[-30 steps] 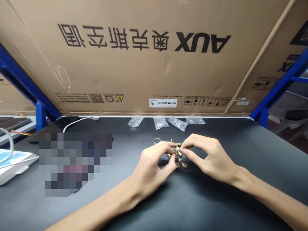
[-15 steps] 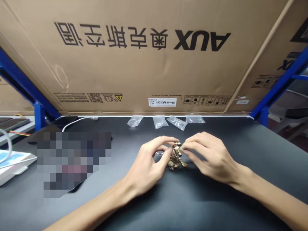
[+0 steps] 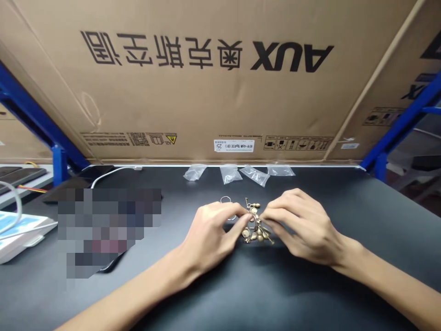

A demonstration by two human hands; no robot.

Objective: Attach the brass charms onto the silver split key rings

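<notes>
Swung rightward, the brass charm bunch (image 3: 257,230) slants down-right, pinched by fingers (image 3: 241,227) of left hand (image 3: 210,232) and right hand (image 3: 303,227).

A tangle of brass charms (image 3: 255,234) lies bunched — teardrops and beads on fine links. A thin metal ring (image 3: 225,196) sits just beside it.
</notes>
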